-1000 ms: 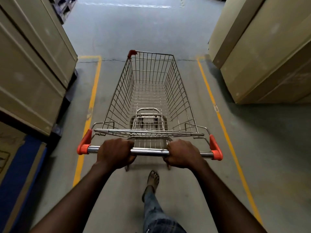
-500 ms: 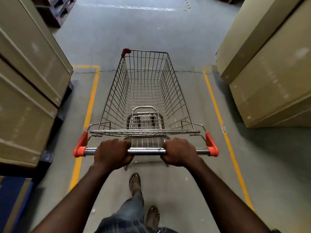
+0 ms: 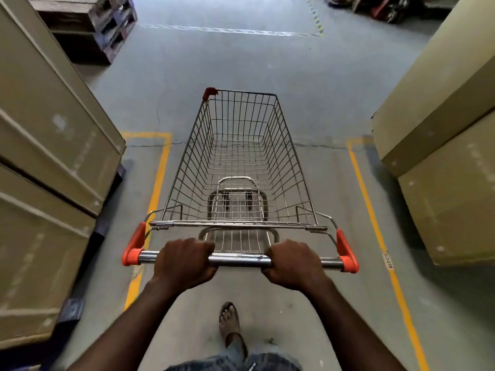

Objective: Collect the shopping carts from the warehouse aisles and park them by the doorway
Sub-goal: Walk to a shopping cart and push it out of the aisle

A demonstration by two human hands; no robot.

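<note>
Seen from my head, my left hand point(image 3: 184, 261) and right hand point(image 3: 293, 263) each clench the smooth chrome handle bar point(image 3: 239, 259) of the shopping cart point(image 3: 241, 162). The cart stands straight ahead on the grey concrete floor point(image 3: 241, 62), between two painted yellow lines point(image 3: 158, 183). Its basket is a shiny wire grid that tapers forward, with orange plastic caps point(image 3: 134, 250) at the bar's ends. Matt tan cardboard boxes point(image 3: 53, 156) flank the aisle, and dark wooden pallets point(image 3: 91, 28) sit far left. A small label point(image 3: 388, 261) by the right line is too blurred to read.
</note>
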